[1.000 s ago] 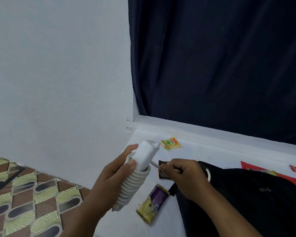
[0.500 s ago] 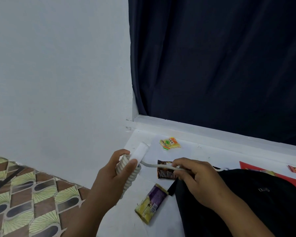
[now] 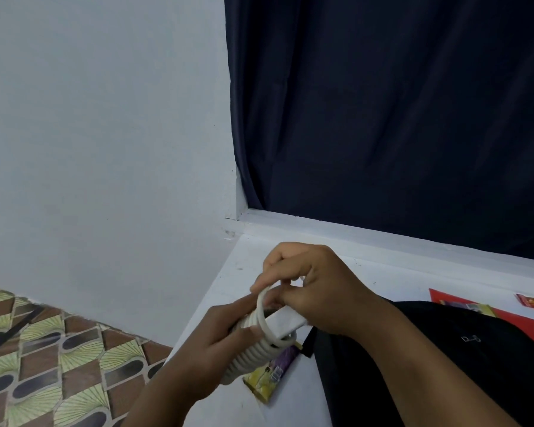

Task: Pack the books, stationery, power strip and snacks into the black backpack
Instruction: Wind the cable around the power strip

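— What's different from half a second back?

— Since then my right hand [image 3: 318,291] has swung up and over the long white plastic power strip [image 3: 285,324], carrying the white cord [image 3: 264,315] with it; earlier it was stretched out to the right, low over the snacks. My left hand [image 3: 219,343] has also tipped the strip, so its bare end now points right.

— How are your hands set?

— Left fingers are curled round the wound part of the strip. Right thumb and fingers pinch the loose loop of cord just above it.

— And doing this turn well?

— I judge it needs steady tension: lay the loop snug beside the last coil, not across it, and hold the coils down with my left thumb so nothing springs off.

— Where does it go next?

— Into the black fabric backpack [image 3: 429,365], which lies on the white ledge [image 3: 238,272] just right of my hands. I can't see its opening from here.

— Any room to move?

— The ledge edge runs close under my left wrist, with the patterned floor [image 3: 43,365] below. A yellow-and-purple snack packet [image 3: 272,377] lies directly beneath the strip, and a flat red item [image 3: 521,322] sits beyond the bag — open space is mostly above.
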